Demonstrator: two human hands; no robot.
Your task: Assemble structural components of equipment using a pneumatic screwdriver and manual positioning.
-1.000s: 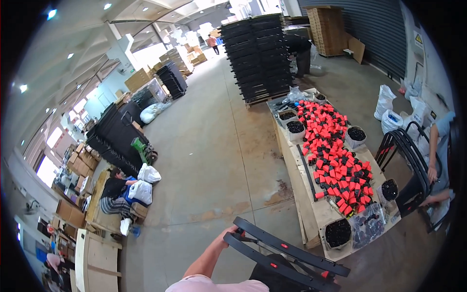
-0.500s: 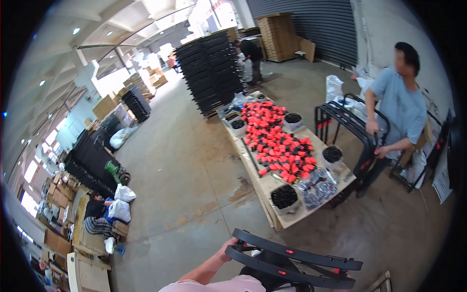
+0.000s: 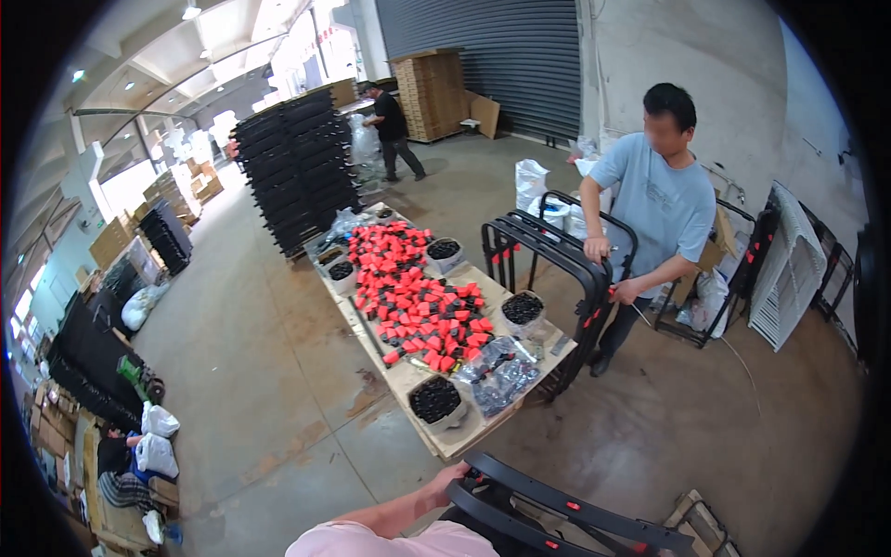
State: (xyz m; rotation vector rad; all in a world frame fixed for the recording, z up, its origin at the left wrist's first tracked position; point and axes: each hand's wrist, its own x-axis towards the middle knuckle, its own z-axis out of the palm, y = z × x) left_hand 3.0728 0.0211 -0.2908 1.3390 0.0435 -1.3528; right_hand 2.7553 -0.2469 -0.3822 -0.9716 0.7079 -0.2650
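Note:
My left hand (image 3: 452, 477) is wrapped around the left end of a black metal frame (image 3: 531, 487). This frame has two curved bars with small red clips (image 3: 573, 506) set along them, and it lies across the lower edge of the view, close to my body. Its right end runs down out of the picture, and my right hand does not show. Just beyond the frame stands a wooden table (image 3: 444, 443) heaped with red-and-black plastic pieces (image 3: 418, 306). An open bag of small black parts (image 3: 436, 399) sits at the table's near corner.
Across the table, a co-worker in a light blue shirt (image 3: 654, 200) grips black tubular frames (image 3: 548, 227). A tall stack of black frames (image 3: 292, 167) rises behind the table. A wooden pallet piece (image 3: 701, 524) lies at lower right. White mesh panels (image 3: 794, 269) lean by the wall.
My view has swung to the right, so the table and co-worker appear further left. The black frame sits lower in view, with its right end cut off. My left hand keeps its hold.

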